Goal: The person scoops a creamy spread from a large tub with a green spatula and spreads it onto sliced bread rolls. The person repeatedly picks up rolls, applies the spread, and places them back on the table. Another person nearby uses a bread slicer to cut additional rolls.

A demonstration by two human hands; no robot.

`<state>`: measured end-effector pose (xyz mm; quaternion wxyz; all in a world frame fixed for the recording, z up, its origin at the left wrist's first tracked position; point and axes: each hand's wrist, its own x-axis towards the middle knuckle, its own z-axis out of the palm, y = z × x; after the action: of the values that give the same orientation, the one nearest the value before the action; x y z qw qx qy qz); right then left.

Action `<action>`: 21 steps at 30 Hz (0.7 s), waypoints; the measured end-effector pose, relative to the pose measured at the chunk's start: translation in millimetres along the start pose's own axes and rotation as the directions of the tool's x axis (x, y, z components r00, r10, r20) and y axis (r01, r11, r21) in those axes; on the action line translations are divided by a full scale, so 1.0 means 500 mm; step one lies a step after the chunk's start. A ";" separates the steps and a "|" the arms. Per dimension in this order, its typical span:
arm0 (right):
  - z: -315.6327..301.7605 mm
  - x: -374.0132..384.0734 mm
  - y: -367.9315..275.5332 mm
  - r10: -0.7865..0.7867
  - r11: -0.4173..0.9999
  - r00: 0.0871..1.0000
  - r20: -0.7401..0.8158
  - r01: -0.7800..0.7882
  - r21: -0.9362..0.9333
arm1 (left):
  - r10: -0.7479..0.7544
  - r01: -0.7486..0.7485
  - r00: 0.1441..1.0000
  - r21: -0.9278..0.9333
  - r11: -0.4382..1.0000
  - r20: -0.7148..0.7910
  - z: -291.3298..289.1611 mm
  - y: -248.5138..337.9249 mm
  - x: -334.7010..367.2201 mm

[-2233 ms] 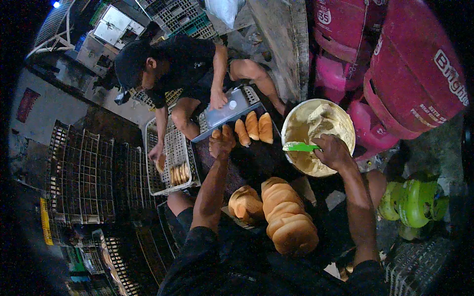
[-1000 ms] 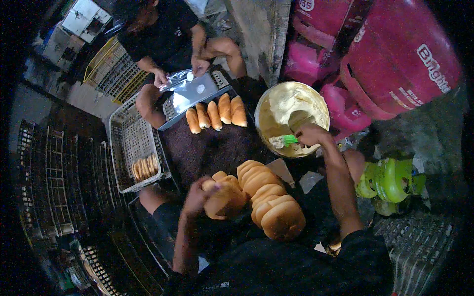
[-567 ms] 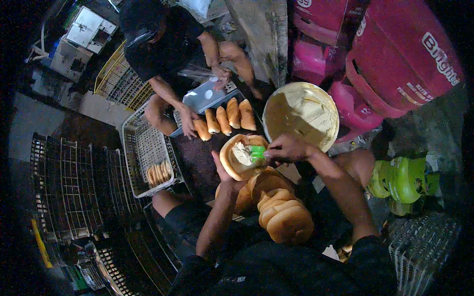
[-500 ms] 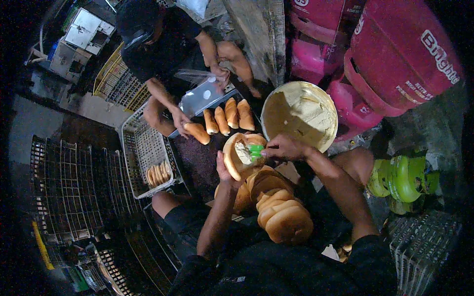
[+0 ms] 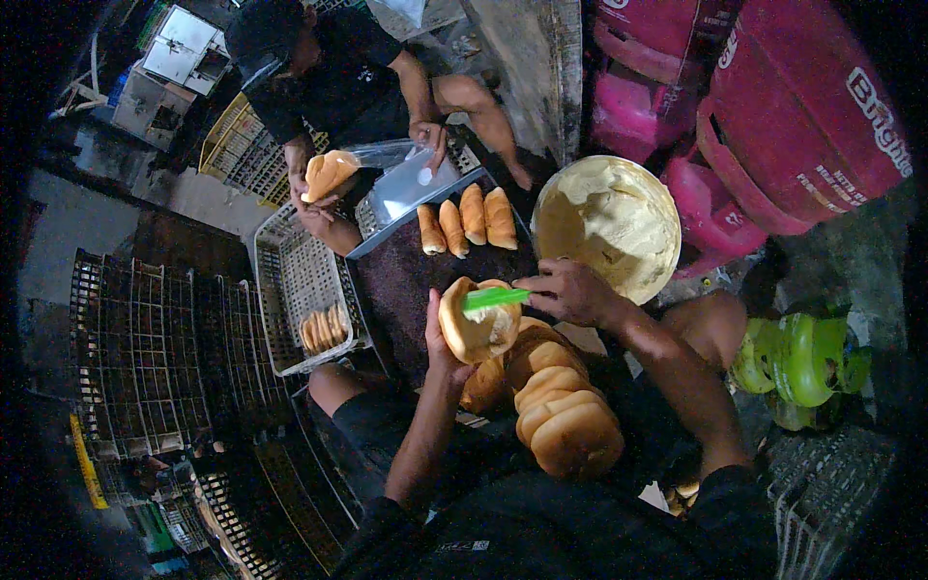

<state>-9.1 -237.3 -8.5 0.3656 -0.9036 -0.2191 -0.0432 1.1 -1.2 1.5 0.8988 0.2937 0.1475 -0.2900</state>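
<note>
— Where's the bun (image 5: 476, 324)?
— Frame centre, gripped in the left hand (image 5: 440, 338), split face up.
— The spreader (image 5: 495, 298)?
— Pinched in the right hand (image 5: 572, 292), long axis nine-to-three, tip pointing nine o'clock across the bun. Bowl (image 5: 607, 222) at one o'clock.

Three filled rolls (image 5: 462, 219) lay in a row at twelve o'clock. One split bun (image 5: 476, 321) was held at centre, with one green spreader (image 5: 495, 298) across it. One bowl of pale spread (image 5: 607, 224) sat at one o'clock. One white wire basket (image 5: 290, 280) stood at nine o'clock. A co-worker held one more roll (image 5: 327, 174).
</note>
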 end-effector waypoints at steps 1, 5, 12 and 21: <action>0.009 0.003 -0.008 -0.037 0.995 0.999 0.031 0.040 -0.096 | 0.020 -0.020 1.000 0.024 1.000 0.000 -0.015 0.005 0.011; 0.030 0.009 -0.049 -0.316 0.845 0.947 -0.052 0.256 -0.470 | -0.040 0.047 0.992 0.058 0.997 -0.120 -0.101 0.028 0.051; 0.019 0.015 -0.030 -0.321 0.802 0.945 -0.069 0.232 -0.551 | 0.037 -0.008 0.982 0.150 0.989 -0.186 -0.154 -0.005 0.055; -0.082 -0.030 0.040 -0.085 0.868 0.988 -0.130 0.010 -0.496 | 0.228 -0.211 0.963 0.127 0.969 -0.146 -0.222 0.121 0.107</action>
<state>-10.6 -283.3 5.1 0.1364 -0.9556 -0.1954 -0.1734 69.4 83.3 -82.0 0.8932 0.3796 0.1691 -0.1717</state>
